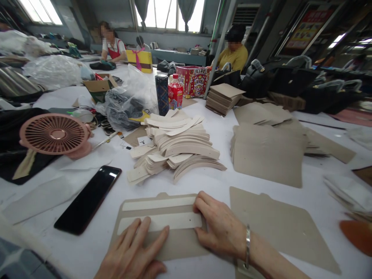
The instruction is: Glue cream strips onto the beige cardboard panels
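A grey-beige cardboard panel (183, 245) with a small tab on its far edge lies flat in front of me. Two pale strips cross it: a narrow strip (159, 203) near the far edge and a wider strip (180, 221) with a small dark dot at its right end. My left hand (132, 248) lies flat on the panel, fingers spread, fingertips on the wider strip. At the panel's right side, my right hand (222, 224) holds the wider strip's right end between curled fingers and thumb. A second tabbed panel (273, 217) lies to the right, partly behind my right forearm.
Loose curved pale strips (186, 143) are piled beyond the panel. Cardboard sheets (269, 153) are stacked at right. A phone (88, 199) and a pink fan (56, 133) are at left. Farther back stand a red bottle (175, 93) and a dark patterned cylinder (162, 95). Two people sit beyond.
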Demonstrator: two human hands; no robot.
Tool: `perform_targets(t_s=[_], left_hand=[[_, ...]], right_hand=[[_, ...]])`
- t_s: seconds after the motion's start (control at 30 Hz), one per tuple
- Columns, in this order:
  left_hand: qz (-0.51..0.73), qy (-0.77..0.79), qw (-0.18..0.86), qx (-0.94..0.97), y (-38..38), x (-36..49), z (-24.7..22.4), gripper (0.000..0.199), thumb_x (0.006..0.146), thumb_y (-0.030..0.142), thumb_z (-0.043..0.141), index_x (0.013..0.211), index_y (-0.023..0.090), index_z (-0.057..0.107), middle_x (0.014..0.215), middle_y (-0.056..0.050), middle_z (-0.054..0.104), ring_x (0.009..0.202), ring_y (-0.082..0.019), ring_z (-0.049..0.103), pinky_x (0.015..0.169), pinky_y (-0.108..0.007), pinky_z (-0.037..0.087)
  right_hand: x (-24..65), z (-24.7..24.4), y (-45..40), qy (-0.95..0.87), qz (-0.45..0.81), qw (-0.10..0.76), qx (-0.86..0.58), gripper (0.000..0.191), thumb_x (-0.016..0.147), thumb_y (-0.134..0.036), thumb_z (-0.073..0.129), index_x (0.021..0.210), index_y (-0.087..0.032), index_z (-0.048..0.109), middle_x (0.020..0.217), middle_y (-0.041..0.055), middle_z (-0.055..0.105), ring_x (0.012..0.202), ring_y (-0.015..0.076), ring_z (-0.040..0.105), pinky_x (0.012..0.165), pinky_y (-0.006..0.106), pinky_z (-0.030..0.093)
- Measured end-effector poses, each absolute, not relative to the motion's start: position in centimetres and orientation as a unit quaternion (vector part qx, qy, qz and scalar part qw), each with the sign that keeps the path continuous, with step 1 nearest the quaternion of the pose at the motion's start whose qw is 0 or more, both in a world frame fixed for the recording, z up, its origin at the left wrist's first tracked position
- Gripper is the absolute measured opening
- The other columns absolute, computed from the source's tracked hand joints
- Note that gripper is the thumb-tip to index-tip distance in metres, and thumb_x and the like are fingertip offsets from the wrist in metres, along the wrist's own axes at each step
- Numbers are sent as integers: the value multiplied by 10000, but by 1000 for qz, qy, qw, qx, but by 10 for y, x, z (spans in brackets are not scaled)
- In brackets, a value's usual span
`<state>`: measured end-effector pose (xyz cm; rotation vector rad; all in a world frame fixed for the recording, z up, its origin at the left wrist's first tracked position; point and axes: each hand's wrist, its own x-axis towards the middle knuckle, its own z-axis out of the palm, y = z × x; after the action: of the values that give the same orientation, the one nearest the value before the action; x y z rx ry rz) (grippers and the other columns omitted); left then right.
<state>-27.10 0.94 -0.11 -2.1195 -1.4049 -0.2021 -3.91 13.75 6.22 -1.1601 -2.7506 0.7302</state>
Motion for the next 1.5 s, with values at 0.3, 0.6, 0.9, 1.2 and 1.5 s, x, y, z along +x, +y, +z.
perform_targets(t_s=[0.3,0.6,0.9,1.2,1.5], left_hand=[[-111,-449,290,-838,23,-267,2,560,781,660,510,1162,260,600,1188,41,599,1047,-216,508,860,-353,359],[-90,-500,292,-810,23,-247,-2,732,712,764,474,1309,342,452,1138,-57,614,983,-284,568,765,-428,457],[-76,-526,219,-818,18,-234,8,925,543,769,622,1287,238,486,1123,-167,606,941,-369,601,682,-497,552],[-90,-561,81,-819,8,-240,-3,837,760,760,327,1411,239,252,1298,-192,444,1146,-404,450,839,-578,451],[-147,-566,3,-811,-6,-265,19,727,791,669,457,1338,194,394,1284,-66,506,1178,-263,458,1005,-388,421]], right_hand=[[-39,61,139,-896,236,38,-375,223,626,-170,541,834,-197,468,932,14,495,843,174,465,706,291,372],[-39,63,140,-897,240,25,-370,221,645,-180,558,851,-195,480,954,23,498,842,174,467,716,286,393],[-39,61,132,-903,233,32,-359,202,717,-126,529,902,-202,502,1013,37,501,905,184,486,768,307,429],[-23,21,120,-974,-133,118,-137,636,700,-118,507,1318,-249,436,1242,-22,559,1085,245,457,882,410,358],[-21,9,108,-959,-178,99,-196,522,800,-179,488,1310,-288,451,1305,-69,511,1187,221,407,907,377,368]])
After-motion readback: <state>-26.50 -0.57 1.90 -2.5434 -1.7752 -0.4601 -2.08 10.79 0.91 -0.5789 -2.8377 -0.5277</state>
